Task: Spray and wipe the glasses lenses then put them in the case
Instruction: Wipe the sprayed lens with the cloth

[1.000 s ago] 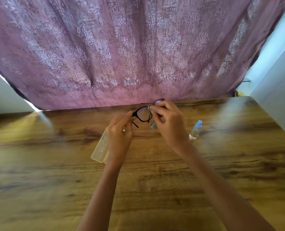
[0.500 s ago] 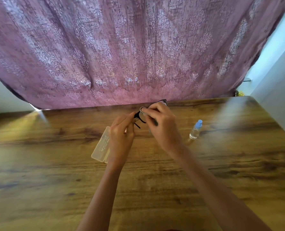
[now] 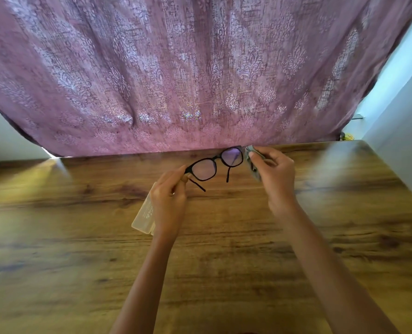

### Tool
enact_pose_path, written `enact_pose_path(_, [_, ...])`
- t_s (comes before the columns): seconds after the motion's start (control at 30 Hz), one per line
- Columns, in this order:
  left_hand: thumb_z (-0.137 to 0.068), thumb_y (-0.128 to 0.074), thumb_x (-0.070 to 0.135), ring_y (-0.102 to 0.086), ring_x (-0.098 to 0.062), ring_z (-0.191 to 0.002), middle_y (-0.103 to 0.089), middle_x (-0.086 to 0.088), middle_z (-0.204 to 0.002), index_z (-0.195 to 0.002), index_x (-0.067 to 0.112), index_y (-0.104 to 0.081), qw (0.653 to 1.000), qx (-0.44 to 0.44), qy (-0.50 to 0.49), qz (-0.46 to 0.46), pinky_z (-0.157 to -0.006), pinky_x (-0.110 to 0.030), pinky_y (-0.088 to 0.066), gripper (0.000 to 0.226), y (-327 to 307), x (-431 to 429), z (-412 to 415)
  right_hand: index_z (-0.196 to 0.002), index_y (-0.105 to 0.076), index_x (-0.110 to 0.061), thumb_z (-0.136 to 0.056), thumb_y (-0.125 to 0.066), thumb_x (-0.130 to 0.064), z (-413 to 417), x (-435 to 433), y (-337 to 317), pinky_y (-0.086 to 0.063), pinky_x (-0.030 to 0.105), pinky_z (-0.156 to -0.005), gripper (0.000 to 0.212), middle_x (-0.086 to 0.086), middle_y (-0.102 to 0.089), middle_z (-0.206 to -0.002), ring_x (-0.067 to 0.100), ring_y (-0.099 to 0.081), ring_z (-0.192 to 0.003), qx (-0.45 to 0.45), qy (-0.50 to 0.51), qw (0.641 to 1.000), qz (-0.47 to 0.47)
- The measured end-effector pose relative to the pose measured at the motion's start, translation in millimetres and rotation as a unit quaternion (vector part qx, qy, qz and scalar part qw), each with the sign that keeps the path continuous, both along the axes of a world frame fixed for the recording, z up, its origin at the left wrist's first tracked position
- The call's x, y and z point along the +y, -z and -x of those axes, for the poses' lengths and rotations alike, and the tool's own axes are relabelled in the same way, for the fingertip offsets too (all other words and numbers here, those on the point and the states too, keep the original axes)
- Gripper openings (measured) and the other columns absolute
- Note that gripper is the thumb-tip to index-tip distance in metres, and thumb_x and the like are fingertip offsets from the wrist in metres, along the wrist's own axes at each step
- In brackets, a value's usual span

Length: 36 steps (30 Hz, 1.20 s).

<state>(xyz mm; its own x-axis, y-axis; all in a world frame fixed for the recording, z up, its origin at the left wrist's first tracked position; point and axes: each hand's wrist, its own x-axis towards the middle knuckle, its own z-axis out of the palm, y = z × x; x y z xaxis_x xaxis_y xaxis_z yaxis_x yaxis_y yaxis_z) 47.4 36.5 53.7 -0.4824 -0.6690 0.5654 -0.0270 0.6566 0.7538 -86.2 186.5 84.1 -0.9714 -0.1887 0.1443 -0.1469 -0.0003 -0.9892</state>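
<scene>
The only lettering I can find is on the pale, translucent case (image 3: 142, 219) lying on the wooden surface (image 3: 79, 237). A short line of small whitish print runs along its top, right at the edge of the left hand (image 3: 168, 201), which covers part of the case. From where I stand the letters are too small and blurred to make out as a word or a brand. None of it can be read.
</scene>
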Motion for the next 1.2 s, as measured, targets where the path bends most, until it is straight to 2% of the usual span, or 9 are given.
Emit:
enact_pose_path(0.1, [-0.084,-0.063,-0.004,-0.060,0.000,-0.078,-0.068,0.007,-0.088,-0.101,0.005,-0.072,1.000,-0.010,0.010,0.011,-0.072,-0.023,-0.047,0.022,1,0,1,-0.082,-0.075,-0.021,-0.085,-0.069,-0.007,-2,-1,1,-0.053,0.024,-0.050,0.016,-0.002,-0.072,-0.068,0.011,-0.064,-0.059,-0.076,-0.078,0.989,0.100])
enact_pose_path(0.23, [-0.085,-0.063,-0.003,-0.057,0.001,-0.084,-0.068,0.004,-0.094,-0.104,0.003,-0.071,0.999,-0.037,0.026,0.028,-0.075,-0.004,-0.038,0.021,5,-2,-1,-0.097,-0.073,-0.010,-0.080,-0.073,-0.004,3,-2,3,-0.058,0.028,-0.068,0.018,0.006,-0.073,-0.090,0.018,-0.069,-0.084,-0.162,-0.104,0.970,0.149])
enact_pose_path(0.4, [-0.085,-0.062,0.000,-0.053,0.013,-0.085,-0.057,0.027,-0.093,-0.104,0.010,-0.070,0.992,-0.076,0.086,0.056,-0.077,-0.008,-0.040,0.023,1,-11,-8,-0.096,-0.073,-0.006,-0.080,-0.071,-0.001,5,-2,2,-0.059,0.030,-0.065,0.016,0.008,-0.074,-0.085,0.021,-0.070,-0.076,-0.150,-0.136,0.963,0.176])
enact_pose_path(0.5, [-0.091,-0.059,0.013,-0.059,0.004,-0.095,-0.065,0.017,-0.102,-0.114,0.014,-0.067,0.989,-0.091,0.120,0.015,-0.083,-0.020,-0.046,0.025,-7,-17,-13,-0.102,-0.070,-0.001,-0.080,-0.070,0.000,5,-3,3,-0.059,0.027,-0.068,0.022,0.008,-0.072,-0.089,0.018,-0.070,-0.079,-0.167,-0.129,0.958,0.192])
enact_pose_path(0.67, [-0.094,-0.051,0.027,-0.062,-0.011,-0.102,-0.069,0.003,-0.109,-0.112,0.012,-0.069,0.985,-0.105,0.134,0.013,-0.084,-0.016,-0.043,0.030,-39,-13,-2,-0.102,-0.070,-0.003,-0.075,-0.073,-0.004,-1,-6,5,-0.057,0.024,-0.068,0.027,0.005,-0.074,-0.089,0.016,-0.070,-0.083,-0.172,-0.139,0.951,0.216])
enact_pose_path(0.83, [-0.094,-0.055,0.033,-0.057,0.005,-0.075,-0.069,0.007,-0.083,-0.097,0.017,-0.073,0.947,-0.246,0.201,-0.040,-0.068,-0.005,-0.037,0.025,-63,-6,21,-0.102,-0.072,-0.006,-0.079,-0.072,-0.004,-11,-13,8,-0.059,0.031,-0.078,0.024,0.006,-0.073,-0.093,0.020,-0.068,-0.089,-0.128,-0.145,0.957,0.217])
enact_pose_path(1.0, [-0.096,-0.052,0.026,-0.060,-0.005,-0.083,-0.069,0.008,-0.084,-0.089,0.016,-0.071,0.935,-0.268,0.229,-0.039,-0.076,-0.013,-0.041,0.023,-70,-3,24,-0.102,-0.073,-0.011,-0.081,-0.071,-0.003,-14,-12,10,-0.054,0.021,-0.074,0.022,0.002,-0.075,-0.093,0.014,-0.069,-0.090,-0.075,-0.132,0.966,0.208])
enact_pose_path(1.13, [-0.098,-0.049,0.019,-0.055,-0.009,-0.071,-0.065,0.005,-0.074,-0.080,0.012,-0.068,0.939,-0.253,0.230,-0.044,-0.067,-0.019,-0.038,0.027,-70,0,22,-0.103,-0.072,-0.013,-0.085,-0.069,-0.006,-17,-10,10,-0.054,0.022,-0.070,0.020,0.002,-0.074,-0.090,0.013,-0.070,-0.083,0.088,-0.084,0.990,0.077])
enact_pose_path(1.2, [-0.097,-0.049,0.018,-0.054,-0.014,-0.068,-0.065,0.001,-0.072,-0.077,0.009,-0.067,0.943,-0.243,0.222,-0.046,-0.067,-0.026,-0.039,0.029,-70,1,22,-0.105,-0.072,-0.006,-0.085,-0.069,-0.006,-18,-8,8,-0.052,0.019,-0.073,0.020,0.005,-0.070,-0.095,0.009,-0.066,-0.084,0.236,-0.044,0.971,-0.024])
